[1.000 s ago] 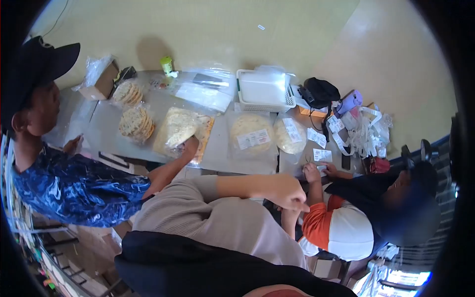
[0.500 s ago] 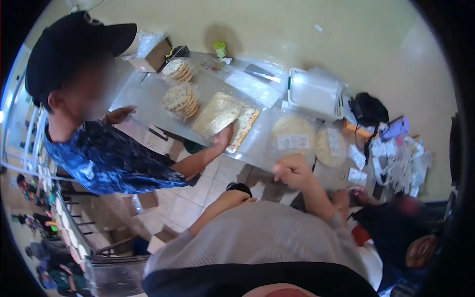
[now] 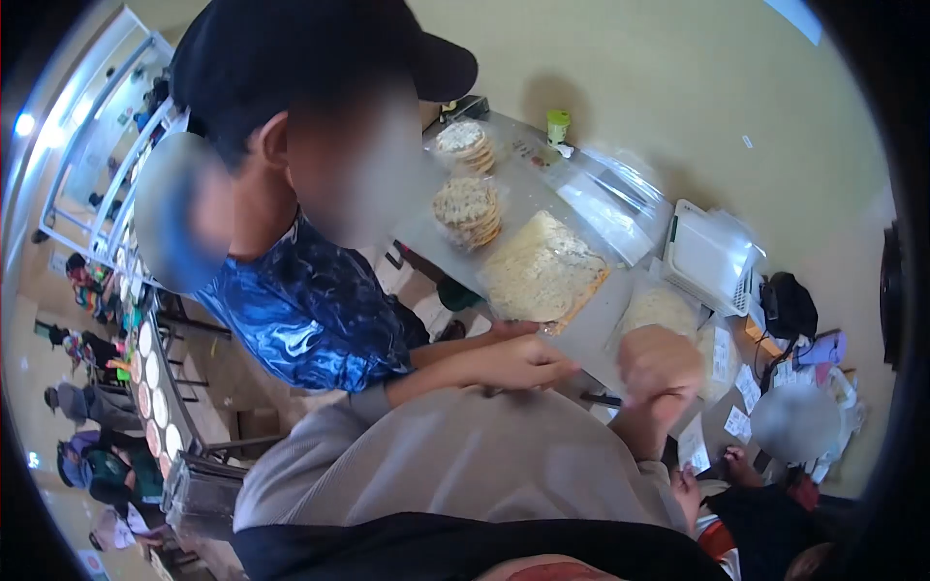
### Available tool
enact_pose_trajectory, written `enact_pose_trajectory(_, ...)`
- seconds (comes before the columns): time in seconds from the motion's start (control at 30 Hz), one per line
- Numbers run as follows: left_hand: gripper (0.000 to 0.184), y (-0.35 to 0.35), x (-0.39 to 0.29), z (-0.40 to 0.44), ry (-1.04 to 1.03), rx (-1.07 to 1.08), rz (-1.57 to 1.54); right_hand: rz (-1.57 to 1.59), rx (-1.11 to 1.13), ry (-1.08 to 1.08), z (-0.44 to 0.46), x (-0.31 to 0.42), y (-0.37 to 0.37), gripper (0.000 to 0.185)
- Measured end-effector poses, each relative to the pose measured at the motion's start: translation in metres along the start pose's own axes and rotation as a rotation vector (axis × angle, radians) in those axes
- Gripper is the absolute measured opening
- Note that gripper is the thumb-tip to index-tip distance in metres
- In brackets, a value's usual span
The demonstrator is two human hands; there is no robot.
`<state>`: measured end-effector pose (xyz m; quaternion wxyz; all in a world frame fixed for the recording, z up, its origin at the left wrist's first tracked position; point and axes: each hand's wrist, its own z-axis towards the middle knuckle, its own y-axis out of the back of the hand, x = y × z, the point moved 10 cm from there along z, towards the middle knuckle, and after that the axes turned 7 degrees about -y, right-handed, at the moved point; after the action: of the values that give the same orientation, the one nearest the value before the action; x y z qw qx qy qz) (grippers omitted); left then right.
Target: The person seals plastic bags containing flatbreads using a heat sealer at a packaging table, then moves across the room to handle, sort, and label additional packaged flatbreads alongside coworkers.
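My left hand (image 3: pixel 528 363) is held in front of my body at the table's near edge, fingers curled together, with nothing visible in it. Close behind it, the co-worker's hand (image 3: pixel 509 330) is at the near edge of a bagged stack of rectangular flat bread (image 3: pixel 542 266) with a pale topping. My right hand (image 3: pixel 662 373), blurred by motion, is a closed fist in the air. No object shows in it. Past this fist lies a bagged round flat bread (image 3: pixel 659 312), partly hidden by the hand.
Two bagged stacks of round breads, one nearer (image 3: pixel 467 211) and one farther (image 3: pixel 465 147), stand on the table. Clear bags (image 3: pixel 610 198), a white basket (image 3: pixel 712 257) and printed labels (image 3: pixel 737 422) lie beyond. A co-worker in a cap (image 3: pixel 320 320) stands left; another person (image 3: pixel 765 523) is right.
My view has shifted left, so the table appears farther right. My left hand has come up off my front toward the table edge. The co-worker has come closer, and the bread stack now lies squared.
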<state>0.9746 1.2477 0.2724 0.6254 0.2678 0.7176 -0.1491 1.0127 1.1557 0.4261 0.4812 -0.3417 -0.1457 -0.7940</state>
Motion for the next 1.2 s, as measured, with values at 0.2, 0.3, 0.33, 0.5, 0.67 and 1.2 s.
enact_pose_trajectory(0.2,0.062,-0.059,0.025,0.053,-0.142,0.248,0.316,0.005,-0.411,-0.182,-0.078,-0.02,0.063,0.059)
enact_pose_trajectory(0.3,0.065,-0.109,0.007,0.064,-0.231,0.536,0.151,0.067,-0.666,-0.423,-0.228,-0.072,0.08,0.05)
enact_pose_trajectory(0.33,0.065,-0.121,-0.011,0.072,-0.288,0.599,0.183,-0.021,-0.785,-0.546,-0.288,-0.075,0.082,0.046)
enact_pose_trajectory(0.5,0.068,-0.208,-0.057,0.108,-0.424,0.915,0.491,-1.052,-0.416,-1.624,-0.443,0.022,0.088,0.05)
enact_pose_trajectory(0.67,0.068,-0.302,-0.006,0.148,-0.806,0.869,0.392,-0.805,-0.577,-1.538,-0.514,0.004,0.124,0.044)
enact_pose_trajectory(1.2,0.054,-0.195,0.114,0.171,0.152,0.151,0.488,-0.292,-0.787,-0.872,-0.322,0.044,0.18,0.053)
